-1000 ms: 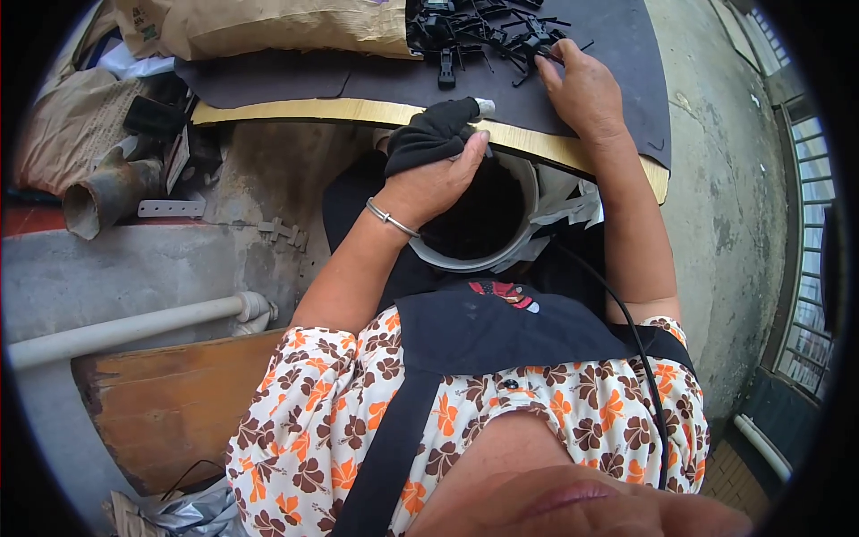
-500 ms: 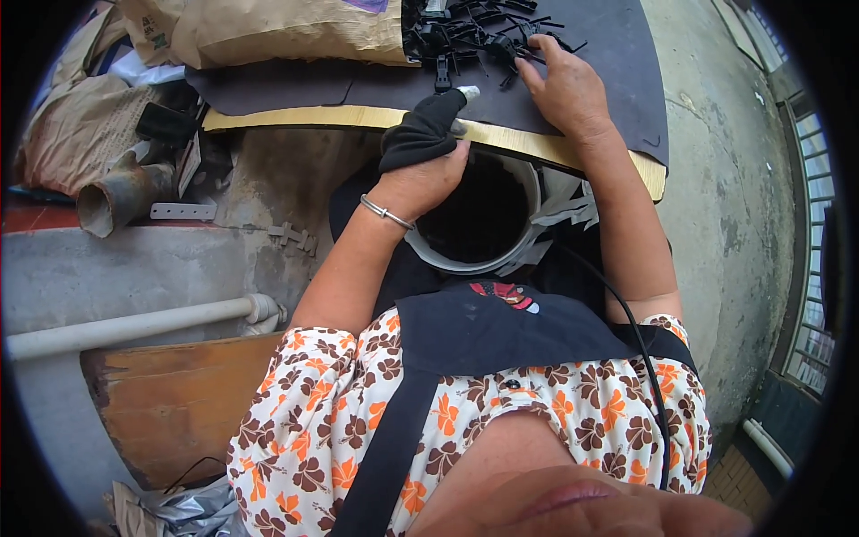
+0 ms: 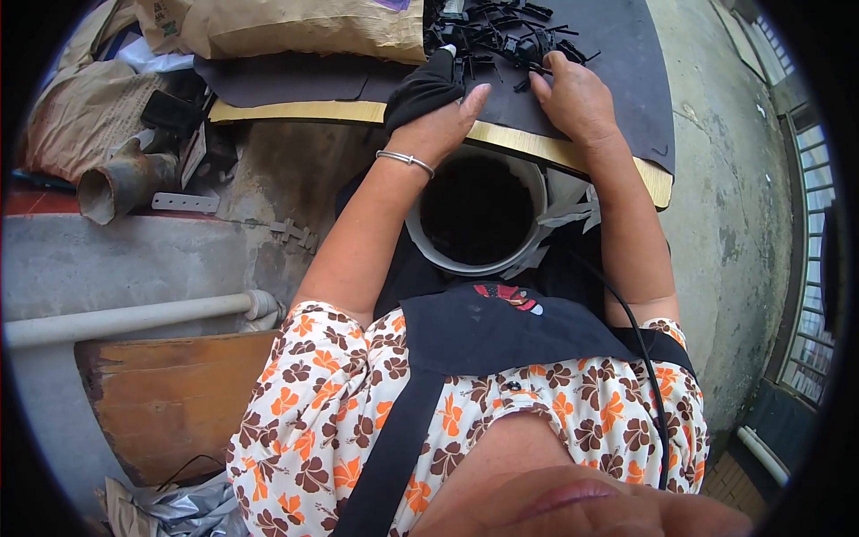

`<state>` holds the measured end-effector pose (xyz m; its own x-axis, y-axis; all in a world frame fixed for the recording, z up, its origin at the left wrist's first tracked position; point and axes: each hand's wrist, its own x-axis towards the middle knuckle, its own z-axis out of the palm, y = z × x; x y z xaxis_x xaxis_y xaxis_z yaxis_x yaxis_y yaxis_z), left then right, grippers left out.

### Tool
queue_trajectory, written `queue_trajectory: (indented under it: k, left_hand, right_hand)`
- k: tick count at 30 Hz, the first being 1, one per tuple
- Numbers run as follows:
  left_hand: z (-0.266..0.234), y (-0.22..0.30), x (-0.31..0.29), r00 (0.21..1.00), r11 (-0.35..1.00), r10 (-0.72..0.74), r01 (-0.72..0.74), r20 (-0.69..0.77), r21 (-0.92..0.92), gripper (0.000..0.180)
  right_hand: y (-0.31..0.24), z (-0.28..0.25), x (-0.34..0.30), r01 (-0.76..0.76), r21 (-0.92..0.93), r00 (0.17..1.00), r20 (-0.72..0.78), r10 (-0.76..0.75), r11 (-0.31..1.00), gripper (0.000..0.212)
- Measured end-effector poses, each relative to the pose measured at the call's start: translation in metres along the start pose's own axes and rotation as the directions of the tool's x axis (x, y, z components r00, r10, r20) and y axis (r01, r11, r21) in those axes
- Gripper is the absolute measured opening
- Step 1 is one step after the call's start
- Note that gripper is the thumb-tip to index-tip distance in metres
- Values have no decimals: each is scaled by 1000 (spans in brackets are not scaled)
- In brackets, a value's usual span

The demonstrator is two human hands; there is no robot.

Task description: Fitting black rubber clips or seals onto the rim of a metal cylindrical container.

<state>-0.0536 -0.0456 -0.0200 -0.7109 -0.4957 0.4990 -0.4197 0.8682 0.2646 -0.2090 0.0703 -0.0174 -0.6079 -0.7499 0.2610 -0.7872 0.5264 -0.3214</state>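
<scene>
Makeshift wkshop, worktable (image 3: 617, 116) w/ blk plastic pts (image 3: 501, 38), bare conc. (image 3: 725, 197), barred window (image 3: 810, 259)

The picture's top crops the tabletop (image 3: 617, 98) along its far edge and the paper bag (image 3: 304, 31), while the right hand (image 3: 577, 100) hides whether it pinches any black parts (image 3: 542, 41).

Paper sack (image 3: 304, 31), tan, lying on tabletop (image 3: 617, 98): small dark print near left end; too small to read.
Paper bag (image 3: 80, 121), brown, crumpled, at far left: faint rows of print, illegible.
Readable text: none.
</scene>
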Motion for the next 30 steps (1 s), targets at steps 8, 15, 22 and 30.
queue_trajectory:
  k: [8,15,22,30]
  left_hand:
    - [-11,1,-12,998,996,42,-46,-55,-70,31]
    - [-34,11,-30,987,893,34,-100,-158,-438,31]
    - [-36,21,-43,995,626,-93,27,-40,-780,35]
    - [-42,20,-44,997,798,54,-71,-46,-598,42]
  right_hand:
    - [-21,-10,-18,443,508,896,-224,-383,739,18]
    - [-31,-3,-36,412,554,909,-202,-364,723,10]
    - [-52,-14,-59,-188,923,940,268,-210,336,19]
    - [-39,-21,-54,593,566,796,-301,-526,573,19]
